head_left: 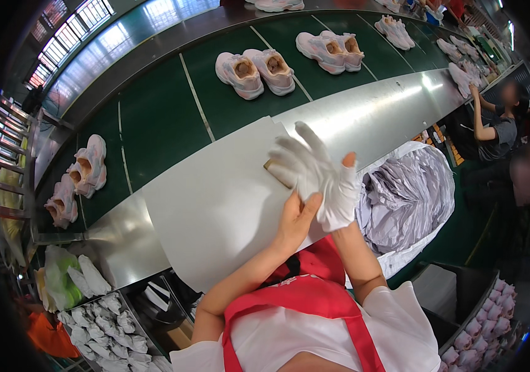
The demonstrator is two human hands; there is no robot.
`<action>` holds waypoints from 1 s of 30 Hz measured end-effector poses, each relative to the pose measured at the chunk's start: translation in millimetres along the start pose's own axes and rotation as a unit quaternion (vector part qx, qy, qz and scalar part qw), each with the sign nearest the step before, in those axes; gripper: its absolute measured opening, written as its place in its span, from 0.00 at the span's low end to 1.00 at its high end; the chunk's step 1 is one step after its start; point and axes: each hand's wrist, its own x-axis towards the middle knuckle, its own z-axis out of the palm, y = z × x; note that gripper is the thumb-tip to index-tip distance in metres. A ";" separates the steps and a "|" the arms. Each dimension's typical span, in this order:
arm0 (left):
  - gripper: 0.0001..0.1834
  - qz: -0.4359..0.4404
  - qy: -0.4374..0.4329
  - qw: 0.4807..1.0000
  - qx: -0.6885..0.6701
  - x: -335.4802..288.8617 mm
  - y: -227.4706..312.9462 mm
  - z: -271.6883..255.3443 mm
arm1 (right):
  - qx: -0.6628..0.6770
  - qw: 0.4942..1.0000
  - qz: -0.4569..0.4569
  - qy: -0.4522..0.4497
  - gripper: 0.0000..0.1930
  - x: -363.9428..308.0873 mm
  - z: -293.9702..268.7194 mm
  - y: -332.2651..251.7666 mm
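My right hand (324, 180) wears a white glove (337, 201), with the bare thumb tip sticking out and a fingertip showing brownish. Its fingers are spread and hold nothing. Close against it, my bare left hand (297, 222) grips the glove near the palm and wrist between thumb and fingers; some of those fingers are hidden behind the glove. Under both hands lies a large pale sheet (209, 198) covering part of the metal bench edge (364, 105).
Beyond the sheet, a green conveyor belt (159, 124) carries several pairs of pink-white sneakers (240, 75). To the right stands a white sack (407, 192) of crumpled grey paper. White wrapped bundles (107, 322) fill a bin at lower left, pink ones (482, 325) lower right. A co-worker (500, 124) handles shoes at far right.
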 end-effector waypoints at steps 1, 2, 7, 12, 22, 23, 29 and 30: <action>0.21 0.068 0.038 0.996 0.041 -1.8 4.5 -0.8 | -0.139 0.989 -0.040 0.043 0.39 5.0 -8.5 -3.1; 0.20 0.136 0.077 0.984 0.081 -3.0 7.5 -1.5 | -0.274 0.955 -0.079 0.084 0.34 6.4 -13.8 -6.2; 0.11 0.271 0.098 0.931 0.223 -8.3 61.0 -13.5 | -0.542 0.820 -0.109 0.148 0.12 -5.0 -11.3 -7.3; 0.07 0.284 0.141 0.900 0.300 -3.1 69.4 -11.6 | -0.648 0.732 -0.174 0.118 0.11 -9.1 -5.0 1.5; 0.05 0.212 0.077 0.958 0.177 -2.9 56.3 -27.0 | -0.819 0.512 -0.226 0.127 0.28 -8.4 -8.0 -2.3; 0.04 0.178 0.063 0.975 0.117 -3.4 53.3 -30.1 | -0.818 0.513 -0.226 0.126 0.28 -8.2 -7.7 -1.1; 0.04 0.014 -0.032 0.995 0.097 0.9 55.4 -41.8 | -0.814 0.518 -0.228 0.132 0.23 -9.0 -2.6 -1.7; 0.04 0.048 0.008 0.984 0.172 -0.4 60.1 -39.7 | -0.810 0.526 -0.223 0.130 0.21 -9.3 -0.5 -1.6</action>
